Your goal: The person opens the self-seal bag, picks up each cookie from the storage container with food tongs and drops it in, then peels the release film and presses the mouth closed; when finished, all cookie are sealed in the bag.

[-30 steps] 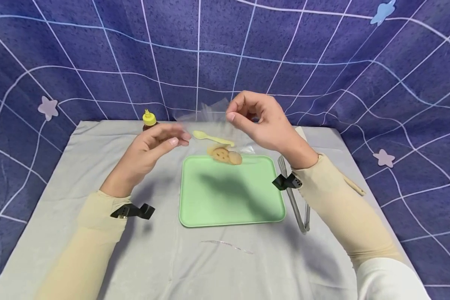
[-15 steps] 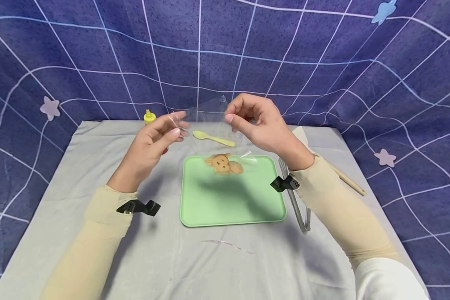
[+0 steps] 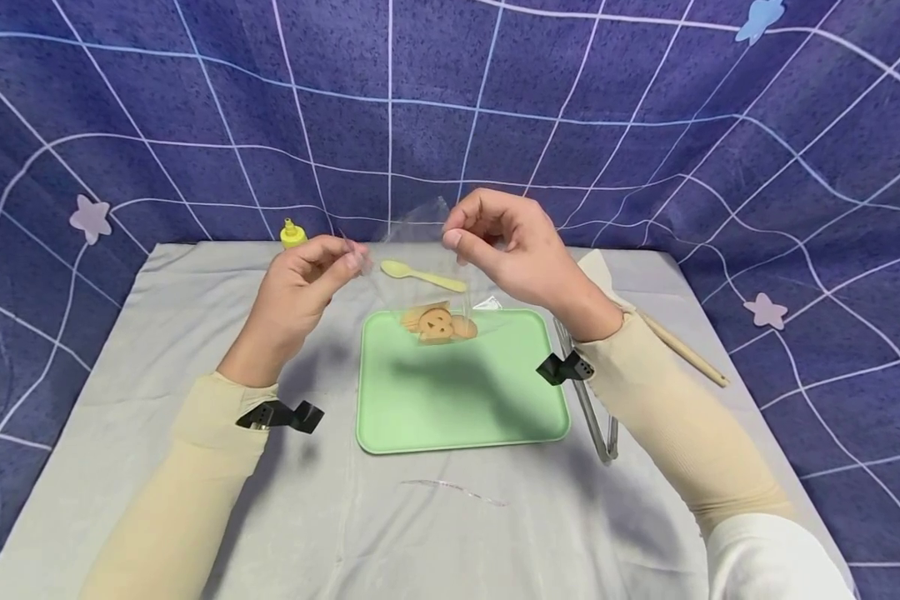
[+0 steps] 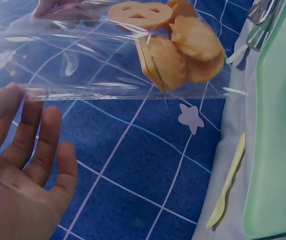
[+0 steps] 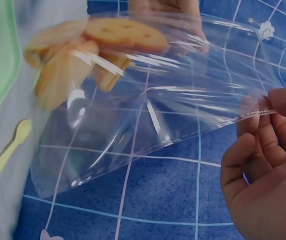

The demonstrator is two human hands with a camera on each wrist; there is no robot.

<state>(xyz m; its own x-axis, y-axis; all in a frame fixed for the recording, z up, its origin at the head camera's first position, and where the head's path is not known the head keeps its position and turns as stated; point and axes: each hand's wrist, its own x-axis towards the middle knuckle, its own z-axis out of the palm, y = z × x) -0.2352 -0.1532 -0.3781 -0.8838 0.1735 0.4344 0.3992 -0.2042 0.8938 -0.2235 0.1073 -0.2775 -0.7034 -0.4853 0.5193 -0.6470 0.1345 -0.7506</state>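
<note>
Between my two hands hangs a clear plastic bag (image 5: 182, 135), its bottom above the tray. Several cookies (image 3: 437, 323) sit inside at the bottom; one round cookie (image 4: 142, 15) has cut-out holes. My left hand (image 3: 292, 296) pinches the bag's upper left edge between thumb and index finger; in the left wrist view its other fingers (image 4: 49, 130) are spread. On the opposite upper edge, my right hand (image 3: 517, 246) grips the plastic between thumb and fingers. The green tray (image 3: 457, 408) lies below on the table.
A yellow spoon (image 3: 423, 276) lies behind the tray. Metal tongs (image 3: 594, 421) and a wooden-handled spatula (image 3: 686, 350) are on the right. A yellow-capped bottle (image 3: 292, 234) stands behind my left hand. A thin twist tie (image 3: 453, 491) lies in front of the tray.
My left hand has closed its thumb and fingers on the bag's edge. The bag and cookies swung nearer, over the tray's back part. My right hand keeps its hold with little movement.
</note>
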